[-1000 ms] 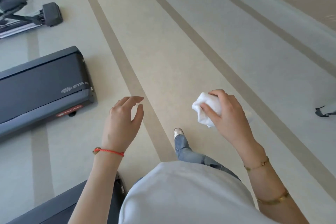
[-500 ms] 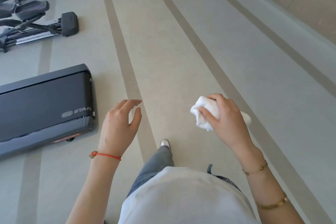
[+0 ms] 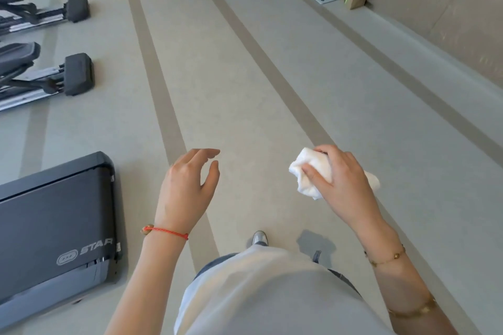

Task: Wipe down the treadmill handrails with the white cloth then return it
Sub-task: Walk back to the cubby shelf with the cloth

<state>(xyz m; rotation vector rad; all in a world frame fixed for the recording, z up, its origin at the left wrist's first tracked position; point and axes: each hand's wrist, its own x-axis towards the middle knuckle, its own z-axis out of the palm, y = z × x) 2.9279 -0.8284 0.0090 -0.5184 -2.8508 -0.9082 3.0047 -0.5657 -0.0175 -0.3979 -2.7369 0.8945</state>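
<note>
Right hand [image 3: 343, 179] bunched around white cloth [image 3: 313, 171], fingers curled over it. Left hand [image 3: 187, 185] loose, fingers relaxed, holding nothing. Treadmill [image 3: 54, 223] deck end at near left on floor.

Bright, even daylight, and your view is soft throughout.

You see the floor [image 3: 245, 76] evenly lit, with only one small dim shadow by your shoe [image 3: 260, 238]. The white cloth [image 3: 313, 171] is nearly blown out, its folds hard to read. The exercise machines [image 3: 40, 73] at the top left smear with blur, and the floor stripes fan outward with the wide lens.
</note>
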